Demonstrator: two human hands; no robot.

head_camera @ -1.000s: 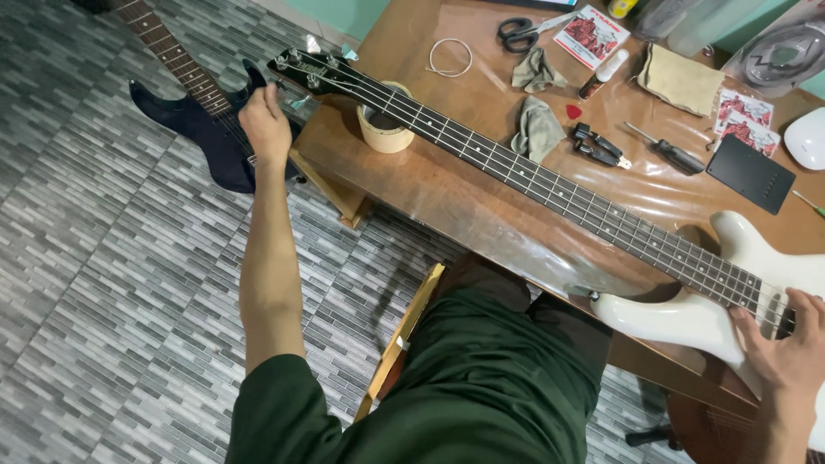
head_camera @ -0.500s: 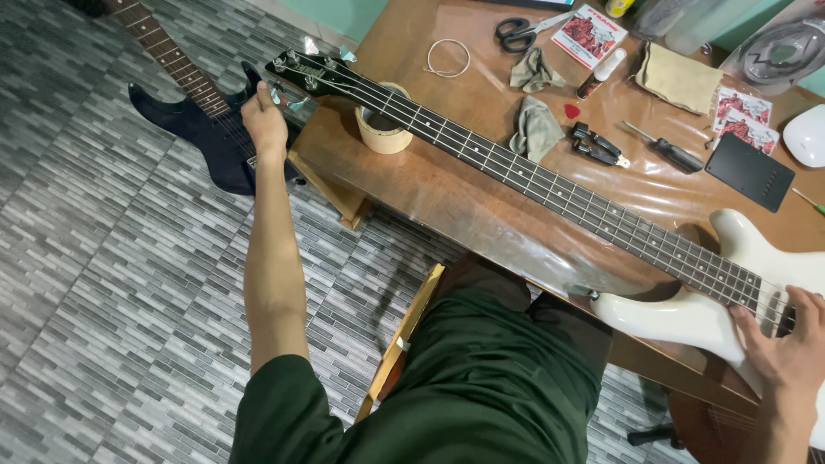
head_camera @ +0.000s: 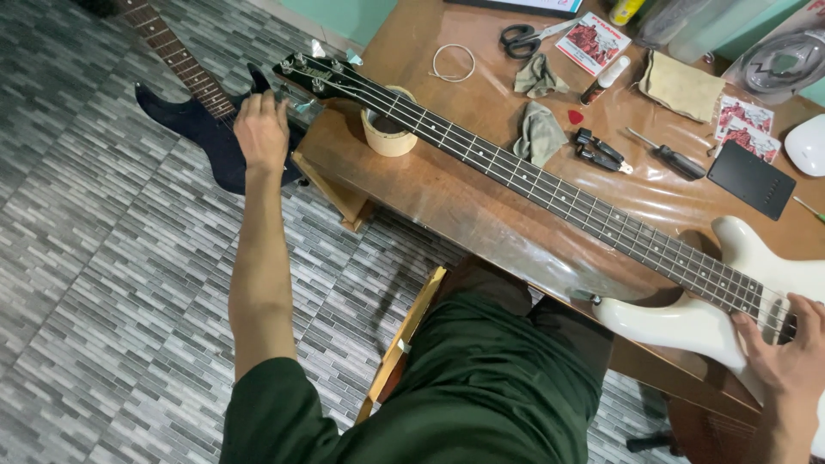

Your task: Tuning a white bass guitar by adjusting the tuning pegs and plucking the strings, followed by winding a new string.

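Observation:
A white bass guitar (head_camera: 730,292) with a long dark neck (head_camera: 533,185) lies across the brown wooden table (head_camera: 481,215). Its black headstock (head_camera: 314,77) juts past the table's left end, propped on a roll of tape (head_camera: 388,129). My left hand (head_camera: 262,129) reaches to the headstock, fingers closed around a tuning peg on its near side. My right hand (head_camera: 786,357) rests on the strings over the white body at the lower right, fingertips on the strings.
A dark blue guitar (head_camera: 202,129) lies on the tiled floor beyond the table's left end. On the table sit scissors (head_camera: 524,36), a coiled string (head_camera: 453,62), two cloths (head_camera: 540,129), a red pick (head_camera: 574,116), a screwdriver (head_camera: 666,155), a black flat box (head_camera: 752,179) and packets.
My left hand has shifted slightly at the headstock, staying on the tuning peg. The right hand remains on the strings.

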